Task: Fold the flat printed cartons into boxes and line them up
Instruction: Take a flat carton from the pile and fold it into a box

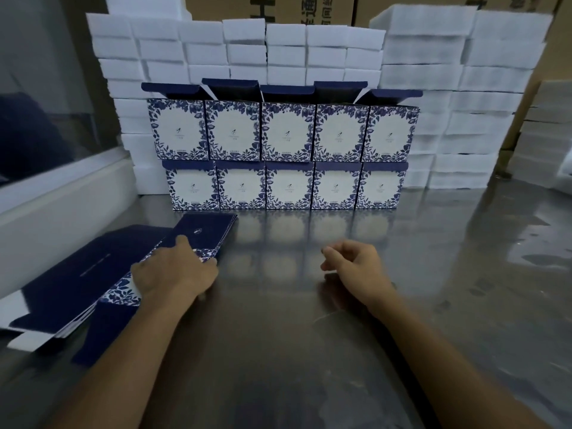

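A stack of flat navy and blue-floral cartons (102,274) lies on the left of the steel table (309,335). My left hand (176,270) rests on the top flat carton (204,232), fingers curled over its near edge. My right hand (353,261) hovers over the bare table with loosely curled fingers, holding nothing. Behind, several folded boxes (284,156) with white fronts and blue leaf borders stand in two stacked rows. The upper row has its dark lids open.
White foam blocks (448,97) are piled high behind and to the right of the boxes. Brown shipping cartons (309,10) stand at the back. A white ledge (62,199) borders the table on the left.
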